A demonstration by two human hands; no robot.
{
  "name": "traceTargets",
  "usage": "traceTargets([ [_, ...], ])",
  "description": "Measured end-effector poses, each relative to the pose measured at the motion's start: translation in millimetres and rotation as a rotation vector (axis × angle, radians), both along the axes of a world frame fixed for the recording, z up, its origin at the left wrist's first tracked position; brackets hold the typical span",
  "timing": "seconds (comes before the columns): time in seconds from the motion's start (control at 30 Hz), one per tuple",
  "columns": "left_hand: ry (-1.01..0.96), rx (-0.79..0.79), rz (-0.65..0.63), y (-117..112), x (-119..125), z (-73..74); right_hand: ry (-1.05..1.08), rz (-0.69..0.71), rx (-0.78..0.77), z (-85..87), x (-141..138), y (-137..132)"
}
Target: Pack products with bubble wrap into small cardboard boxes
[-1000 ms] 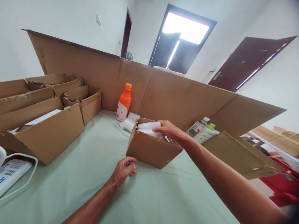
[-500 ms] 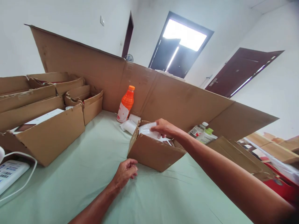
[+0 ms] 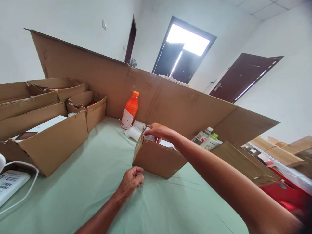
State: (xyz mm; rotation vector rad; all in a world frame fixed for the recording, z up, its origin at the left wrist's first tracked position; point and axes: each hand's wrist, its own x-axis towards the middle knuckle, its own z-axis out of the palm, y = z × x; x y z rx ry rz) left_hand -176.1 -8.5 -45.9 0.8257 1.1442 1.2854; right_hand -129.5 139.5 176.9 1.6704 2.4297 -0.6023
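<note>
My right hand point(image 3: 158, 130) reaches over the open cardboard box point(image 3: 159, 159), its fingers closed on a translucent white plastic packet point(image 3: 149, 137) at the box's left end. Fingers and box wall hide part of the packet. Beside it in the box, a white item point(image 3: 167, 143) shows under my forearm. My left hand point(image 3: 133, 178) rests on the green cloth by the box's near left corner, its fingers loosely curled with nothing visible in them.
More white plastic packets point(image 3: 133, 132) lie behind the box, beside an orange bottle point(image 3: 130, 110). Several cardboard boxes point(image 3: 65, 139) stand at left, near a white device with a cable point(image 3: 13, 182). Two bottles point(image 3: 206, 138) and a red container point(image 3: 285, 191) are at right. A cardboard panel point(image 3: 175, 97) spans the back.
My right hand has moved left with the plastic packet, which now sits lower at the box's left end. My left hand has stayed in place. The view has shifted slightly.
</note>
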Motion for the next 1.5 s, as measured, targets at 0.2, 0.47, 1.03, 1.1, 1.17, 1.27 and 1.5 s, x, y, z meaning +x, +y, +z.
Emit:
traceTargets([
  [0.2,-0.004,-0.012,0.004,0,-1,0.3,0.156,-0.011,0.009,-6.2,10,1],
  [0.47,-0.011,-0.013,0.011,2,-1,-0.6,-0.001,0.045,0.268,-21.5,5,3],
  [1.03,0.015,0.008,0.037,2,-5,-6.2,-0.06,0.113,0.276,-38.1,2,7],
  [1.1,0.041,0.019,0.039,0,-6,-5.0,-0.011,0.112,0.266,-32.2,2,2],
  [1.17,0.078,0.03,0.036,-2,-5,-2.7,0.065,0.121,0.258,-21.3,9,-6],
  [1.27,0.142,0.042,0.039,-6,-4,1.6,0.215,0.145,0.327,-7.2,53,-35],
  [1.5,0.315,0.105,0.314,-18,-11,16.9,0.827,-0.28,0.712,-80.6,242,-117],
])
